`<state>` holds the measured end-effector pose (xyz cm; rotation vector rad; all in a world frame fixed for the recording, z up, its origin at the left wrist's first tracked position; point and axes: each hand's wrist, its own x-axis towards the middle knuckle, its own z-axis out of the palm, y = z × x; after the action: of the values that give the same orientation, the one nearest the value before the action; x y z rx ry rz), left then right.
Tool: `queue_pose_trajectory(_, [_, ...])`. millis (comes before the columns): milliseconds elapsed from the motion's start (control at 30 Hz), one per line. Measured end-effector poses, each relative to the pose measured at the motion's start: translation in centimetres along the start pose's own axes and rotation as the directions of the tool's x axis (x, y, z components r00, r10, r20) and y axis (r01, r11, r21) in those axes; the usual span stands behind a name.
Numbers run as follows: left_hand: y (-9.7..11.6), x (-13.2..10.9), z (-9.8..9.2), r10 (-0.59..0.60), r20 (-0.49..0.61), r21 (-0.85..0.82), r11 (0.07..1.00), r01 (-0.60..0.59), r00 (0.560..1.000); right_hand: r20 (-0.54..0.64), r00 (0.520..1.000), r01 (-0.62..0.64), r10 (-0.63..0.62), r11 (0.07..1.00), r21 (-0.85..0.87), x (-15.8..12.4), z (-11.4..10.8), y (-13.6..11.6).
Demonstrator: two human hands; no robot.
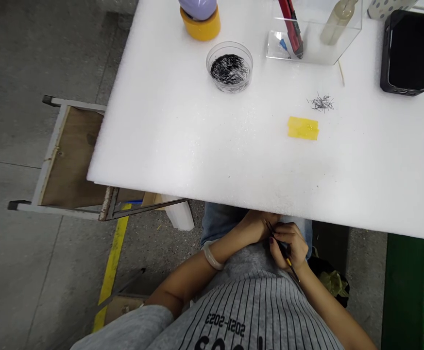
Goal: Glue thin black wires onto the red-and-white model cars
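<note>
My right hand [292, 244] grips black tweezers [289, 263] with a yellow mark, below the table's front edge. Their two prongs point up and left, towards my left hand [258, 225]. That hand lies beside the right one in my lap; its fingers are hidden, so whether it holds anything cannot be seen. On the white foam board [168, 131] sit a round clear dish [229, 68] full of short black pieces, a small loose pile of similar pieces [321, 102] and a yellow rectangular piece [302, 128].
At the back stand an orange roll [201, 26] with a purple object [198, 7] on it, and a clear box [312, 46] with a red cutter [292, 31] and a bottle [338, 22]. A black device [406, 52] lies right. A stool [75, 160] stands left.
</note>
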<state>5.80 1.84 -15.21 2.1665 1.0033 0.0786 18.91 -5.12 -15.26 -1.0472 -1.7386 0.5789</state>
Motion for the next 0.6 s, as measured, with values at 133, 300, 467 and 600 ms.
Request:
queue_pose_trajectory(133, [-0.1, -0.4, -0.2, 0.007, -0.034, -0.032, 0.999, -0.008, 0.999, -0.005, 1.000, 0.026, -0.026, 0.999, -0.031, 0.2, -0.1, 0.3])
queue_pose_trajectory(300, [-0.2, -0.3, -0.3, -0.009, -0.085, -0.051, 0.999, 0.005, 0.996, 0.023, 0.997, 0.069, -0.068, 0.997, -0.017, 0.4, -0.2, 0.5])
queue_pose_trajectory(467, [-0.6, -0.4, 0.2, -0.005, -0.100, -0.055, 0.998, -0.001, 0.995, 0.089, 0.994, 0.074, -0.070, 0.996, -0.044, 0.3, -0.4, 0.8])
queue_pose_trajectory(600, [-1.1, -0.6, 0.7, 0.012, -0.106, -0.052, 0.998, -0.018, 0.994, 0.094, 0.992, 0.086, -0.085, 0.996, -0.015, 0.3, -0.4, 1.0])
